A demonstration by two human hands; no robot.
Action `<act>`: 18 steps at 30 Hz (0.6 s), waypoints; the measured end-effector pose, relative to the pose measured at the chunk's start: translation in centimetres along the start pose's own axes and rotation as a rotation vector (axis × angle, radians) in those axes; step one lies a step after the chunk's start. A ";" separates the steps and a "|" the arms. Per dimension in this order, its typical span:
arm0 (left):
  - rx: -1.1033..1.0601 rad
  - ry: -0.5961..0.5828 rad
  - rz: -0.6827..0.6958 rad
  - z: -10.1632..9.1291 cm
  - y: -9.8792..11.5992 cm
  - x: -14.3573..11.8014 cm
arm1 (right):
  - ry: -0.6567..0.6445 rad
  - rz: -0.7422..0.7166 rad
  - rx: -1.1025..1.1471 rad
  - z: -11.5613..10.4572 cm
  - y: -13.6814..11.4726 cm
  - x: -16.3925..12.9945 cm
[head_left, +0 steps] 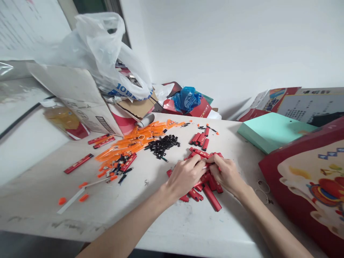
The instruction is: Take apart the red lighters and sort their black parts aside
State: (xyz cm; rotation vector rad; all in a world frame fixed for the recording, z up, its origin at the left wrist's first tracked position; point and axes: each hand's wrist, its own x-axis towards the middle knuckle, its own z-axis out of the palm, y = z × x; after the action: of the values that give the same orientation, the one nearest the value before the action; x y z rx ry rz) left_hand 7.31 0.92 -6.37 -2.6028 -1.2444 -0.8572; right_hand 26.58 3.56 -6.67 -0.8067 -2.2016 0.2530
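Observation:
My left hand and my right hand meet over a heap of red casings with gold print. Fingers of both hands are closed and pinch together on a red casing, mostly hidden behind the fingers. Several shorter red casings with black ends lie just beyond the heap. To the left of my hands sits a pile of small black plastic parts. Beside it spreads a large heap of orange translucent strips.
On the left are loose red casings, orange caps, a white strip, a bottle and a cardboard box by a white plastic bag. A mint-green box and a red printed bag stand on the right.

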 end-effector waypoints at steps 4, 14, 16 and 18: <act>-0.136 0.031 -0.068 0.2 0.2 0.1 | 0.024 0.090 0.111 -0.2 -0.5 0.2; -0.461 0.121 -0.286 -0.5 0.2 1.0 | 0.013 0.531 0.769 0.6 -1.6 0.7; -0.522 0.111 -0.295 -0.9 0.0 1.1 | -0.020 0.563 0.901 0.6 -1.3 0.8; -0.593 0.089 -0.311 -1.3 0.0 1.2 | -0.036 0.581 0.956 0.5 -0.9 0.8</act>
State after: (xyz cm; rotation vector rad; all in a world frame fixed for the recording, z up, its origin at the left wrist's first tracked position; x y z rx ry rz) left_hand 7.34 1.32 -4.62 -2.7732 -1.5929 -1.5942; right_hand 25.36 3.41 -6.16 -0.8274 -1.5146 1.4649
